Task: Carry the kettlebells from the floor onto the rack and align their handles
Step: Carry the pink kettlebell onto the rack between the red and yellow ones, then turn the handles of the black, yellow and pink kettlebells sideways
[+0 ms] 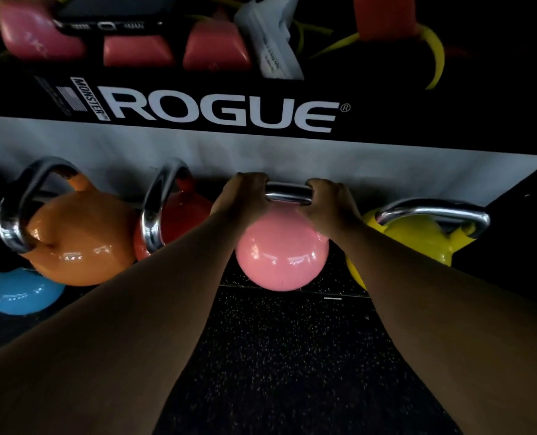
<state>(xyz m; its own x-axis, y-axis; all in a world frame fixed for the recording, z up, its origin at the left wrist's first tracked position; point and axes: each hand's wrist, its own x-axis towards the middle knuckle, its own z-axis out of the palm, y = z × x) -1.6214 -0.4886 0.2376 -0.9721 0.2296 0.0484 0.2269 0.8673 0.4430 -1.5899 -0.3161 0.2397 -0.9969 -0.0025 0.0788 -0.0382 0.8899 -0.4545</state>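
Observation:
A pink kettlebell (282, 255) with a chrome handle (288, 193) sits in the middle, at the front edge of the lower rack shelf. My left hand (245, 199) grips the handle's left corner and my right hand (329, 205) grips its right corner. To its left stand an orange kettlebell (79, 243) and a red kettlebell (182, 215), both with handles turned edge-on toward me. On the right is a yellow kettlebell (417, 240), its handle lying crosswise. A blue kettlebell (16, 293) lies low at the far left.
A black rack beam (229, 111) lettered ROGUE runs across above the kettlebells. The upper shelf holds pink weights (217, 48), a dark phone (113, 14), a white device (270, 42) and yellow bands (433, 51). Speckled black rubber floor (292, 356) lies below.

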